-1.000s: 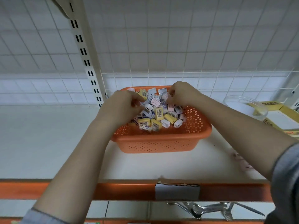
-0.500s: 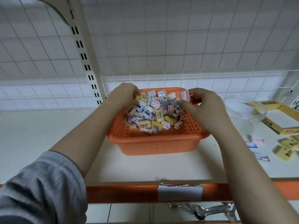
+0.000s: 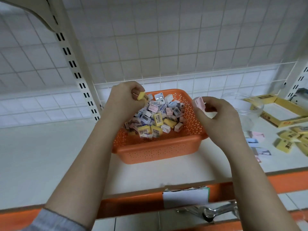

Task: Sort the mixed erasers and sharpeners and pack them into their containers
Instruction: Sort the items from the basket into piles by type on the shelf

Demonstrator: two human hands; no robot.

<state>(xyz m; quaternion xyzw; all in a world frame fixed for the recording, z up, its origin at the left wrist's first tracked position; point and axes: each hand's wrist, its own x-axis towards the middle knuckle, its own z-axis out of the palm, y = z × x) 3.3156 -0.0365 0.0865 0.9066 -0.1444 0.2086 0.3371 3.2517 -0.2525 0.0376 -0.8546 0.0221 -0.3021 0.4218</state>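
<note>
An orange perforated basket point(image 3: 160, 152) stands on the white shelf, heaped with several small erasers and sharpeners point(image 3: 156, 117) in yellow, pink, blue and white. My left hand point(image 3: 124, 100) hovers over the basket's far left corner and pinches a yellow eraser point(image 3: 143, 96). My right hand point(image 3: 216, 117) is just outside the basket's right rim, its fingertips gripping a pink piece point(image 3: 200, 102). A clear plastic tub point(image 3: 245, 107) sits right of that hand, beside an open yellow cardboard box point(image 3: 286, 120).
Loose yellow erasers point(image 3: 293, 139) and pink and blue pieces point(image 3: 256, 144) lie on the shelf at the right. A wire grid point(image 3: 166, 47) backs the shelf. The shelf's orange front edge point(image 3: 133, 202) carries a white label, with a metal clamp point(image 3: 216, 210) below it.
My right hand has lifted the pink piece out of the basket and carried it right, past the rim. My left hand has raised a yellow eraser from the pile.
</note>
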